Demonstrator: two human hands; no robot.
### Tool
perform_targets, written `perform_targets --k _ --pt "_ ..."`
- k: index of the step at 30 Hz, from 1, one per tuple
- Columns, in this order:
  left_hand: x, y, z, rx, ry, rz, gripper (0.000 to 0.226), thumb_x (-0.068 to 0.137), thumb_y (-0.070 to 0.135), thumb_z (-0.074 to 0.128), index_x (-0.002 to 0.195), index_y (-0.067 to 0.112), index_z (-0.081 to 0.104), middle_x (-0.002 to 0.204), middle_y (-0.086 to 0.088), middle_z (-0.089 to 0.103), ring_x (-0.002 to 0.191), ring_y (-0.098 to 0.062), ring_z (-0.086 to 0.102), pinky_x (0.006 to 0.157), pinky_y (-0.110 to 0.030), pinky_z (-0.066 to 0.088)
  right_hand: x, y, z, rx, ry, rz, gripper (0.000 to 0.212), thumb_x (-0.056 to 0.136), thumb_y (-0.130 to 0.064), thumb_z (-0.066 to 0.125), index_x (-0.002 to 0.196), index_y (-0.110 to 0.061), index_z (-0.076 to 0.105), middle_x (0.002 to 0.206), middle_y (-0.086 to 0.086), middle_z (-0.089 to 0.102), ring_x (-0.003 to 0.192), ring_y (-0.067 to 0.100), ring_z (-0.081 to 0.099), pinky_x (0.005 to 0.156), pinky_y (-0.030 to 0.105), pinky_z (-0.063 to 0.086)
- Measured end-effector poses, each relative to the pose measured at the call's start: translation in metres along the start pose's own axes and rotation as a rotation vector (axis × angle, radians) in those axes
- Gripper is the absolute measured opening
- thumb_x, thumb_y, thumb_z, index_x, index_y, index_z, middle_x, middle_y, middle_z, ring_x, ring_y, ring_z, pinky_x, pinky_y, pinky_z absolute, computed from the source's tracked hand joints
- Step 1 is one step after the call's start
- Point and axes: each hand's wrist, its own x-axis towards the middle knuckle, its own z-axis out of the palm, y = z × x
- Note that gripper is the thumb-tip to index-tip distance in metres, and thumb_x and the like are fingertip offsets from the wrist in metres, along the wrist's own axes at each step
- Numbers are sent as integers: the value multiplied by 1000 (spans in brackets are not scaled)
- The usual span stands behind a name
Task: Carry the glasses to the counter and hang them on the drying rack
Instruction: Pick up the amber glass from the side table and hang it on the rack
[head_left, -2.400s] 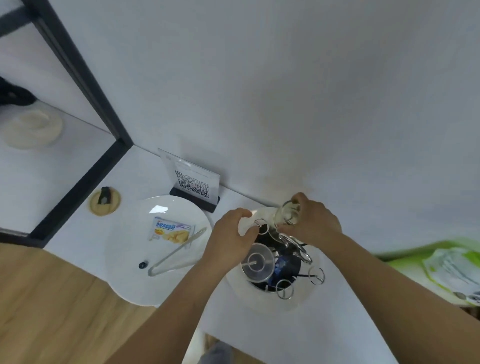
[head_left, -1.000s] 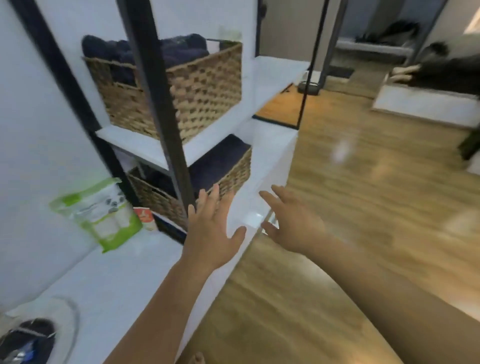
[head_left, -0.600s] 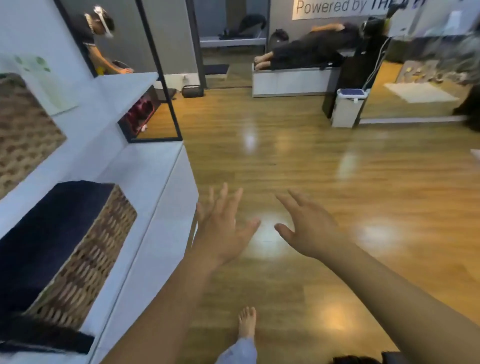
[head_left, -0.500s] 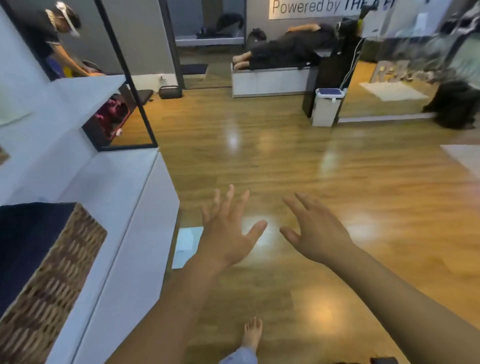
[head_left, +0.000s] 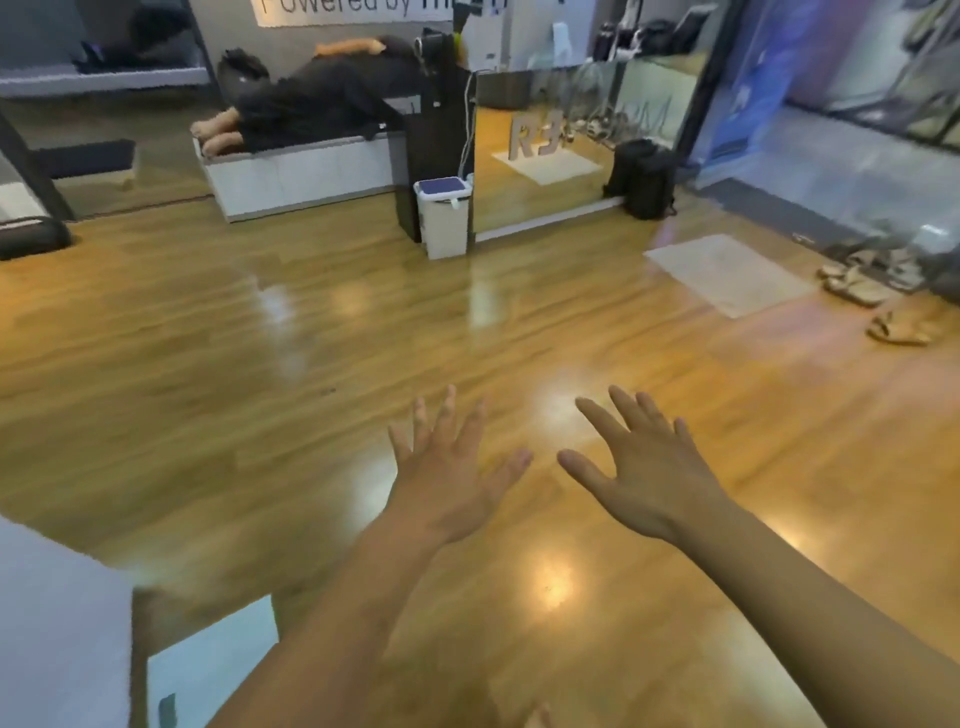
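Note:
My left hand (head_left: 451, 475) and my right hand (head_left: 647, 470) are stretched out in front of me over a glossy wooden floor (head_left: 260, 395), palms down, fingers spread, with nothing in either. The two hands are side by side and a short gap apart. No glasses and no drying rack are in view; the counter shows only as a white corner (head_left: 57, 629) at the lower left.
A person lies on a white bench (head_left: 296, 174) at the back. A white bin with a blue lid (head_left: 444, 215) stands by a dark post. A black backpack (head_left: 644, 179), a pale mat (head_left: 727, 273) and several sandals (head_left: 857, 283) are to the right.
The view has swung right, away from the counter, rack and wicker-basket shelves, toward the open room. Both hands let go of the glasses and are now empty and spread.

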Motion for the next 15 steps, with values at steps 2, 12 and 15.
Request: perform_targets --k 2,12,15 --pt "47 20 1 32 8 44 83 85 79 25 154 43 -2 166 -2 -15 150 -32 -22 117 -59 -13 30 30 -6 15 22 45 81 83 -81 16 154 -43 8 167 0 0 152 25 -7 119 57 4" --pt "277 153 -8 208 61 166 90 78 84 16 154 41 -5 166 -1 -16 149 -32 -25 115 -61 -15 199 192 -62 80 103 167 83 81 -83 13 154 -42 4 167 2 -2 152 28 -7 118 59 4" --pt "335 199 -4 256 76 218 91 78 84 18 155 41 -3 166 -1 -14 149 -33 -22 115 -60 -15 231 242 -80 101 118 201 85 79 -85 13 153 -44 4 167 2 -2 152 28 -7 117 60 3"
